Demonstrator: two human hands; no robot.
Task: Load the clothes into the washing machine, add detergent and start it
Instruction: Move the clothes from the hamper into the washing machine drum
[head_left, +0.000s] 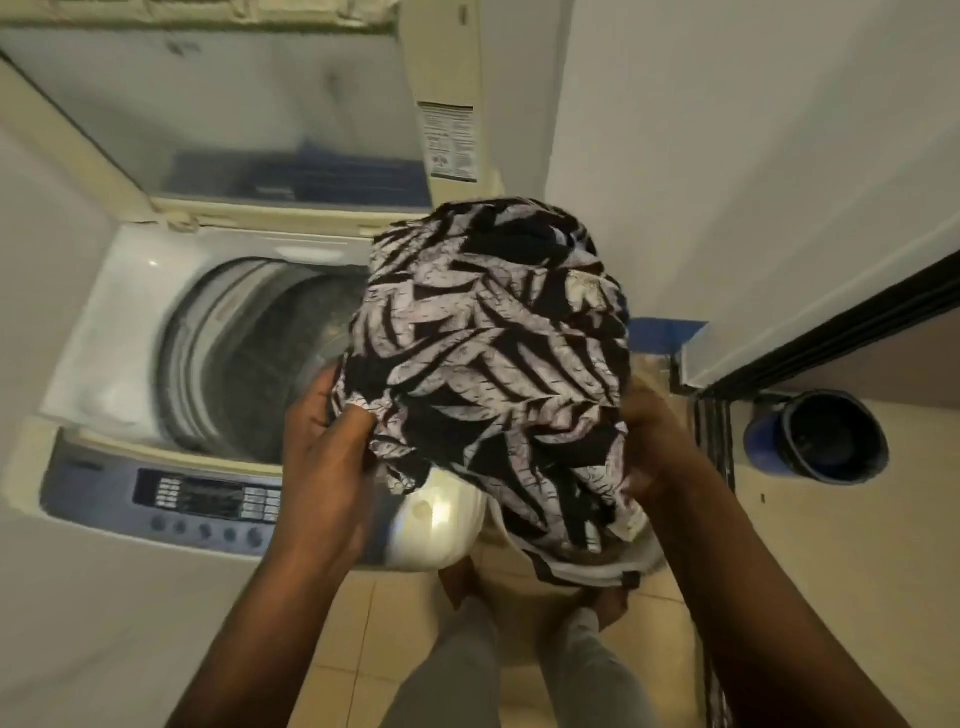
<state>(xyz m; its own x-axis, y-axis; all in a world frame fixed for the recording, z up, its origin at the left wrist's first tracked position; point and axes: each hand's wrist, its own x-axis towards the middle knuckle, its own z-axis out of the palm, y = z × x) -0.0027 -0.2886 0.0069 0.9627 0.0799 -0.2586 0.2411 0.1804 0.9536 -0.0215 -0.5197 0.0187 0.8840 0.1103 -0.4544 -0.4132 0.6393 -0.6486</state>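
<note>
A bundle of black-and-white patterned clothes (493, 374) is held up in front of me, over the right edge of the washing machine (104, 322). My left hand (324, 441) grips the bundle's left side, thumb and fingers pinching the cloth. On the right side my right hand (649, 441) holds the bundle, partly hidden by the fabric. The machine is a white top-loader with its lid (218, 109) raised. Its drum (249, 364) is open, and I cannot tell whether anything lies inside. The control panel (208, 499) runs along the front edge.
A white wall (727, 156) stands close on the right. A dark blue round bucket (821, 441) sits on the tiled floor at right, beside a black door frame (831, 332). My legs and feet are below, on beige tiles (530, 675).
</note>
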